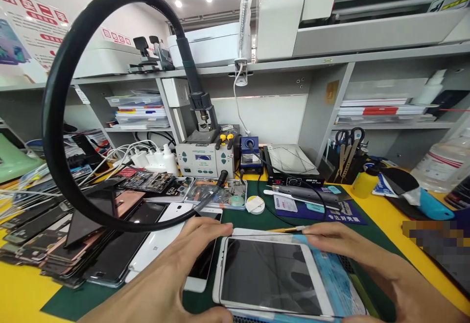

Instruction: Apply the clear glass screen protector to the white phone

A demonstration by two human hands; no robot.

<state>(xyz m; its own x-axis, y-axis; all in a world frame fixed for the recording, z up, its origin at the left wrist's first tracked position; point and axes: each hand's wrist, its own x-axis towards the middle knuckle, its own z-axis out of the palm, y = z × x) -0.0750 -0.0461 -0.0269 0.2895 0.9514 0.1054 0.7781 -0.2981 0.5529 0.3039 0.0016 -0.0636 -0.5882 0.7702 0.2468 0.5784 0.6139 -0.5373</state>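
Note:
A phone (270, 276) with a white frame and dark screen lies flat, face up, in front of me. Beneath it, to its right, shows a blue film-covered piece (336, 276). My left hand (172, 269) spans the phone's left side, index fingertip at the far corner and thumb at the near one. At the right, my right hand (378, 269) grips the blue piece's edge between a finger at the far side and a thumb at the near side. Past the phone's far edge lies a thin yellow-handled brush (288, 230), its tip close to my right fingertips.
Stacked phones and parts (88, 235) fill the left. Over them arches a thick black hose (55, 117), running down to the grey rework station (205, 159). Behind are a soldering station (251, 154) and a parts tray (220, 196). Scissors (348, 151) stand at the right.

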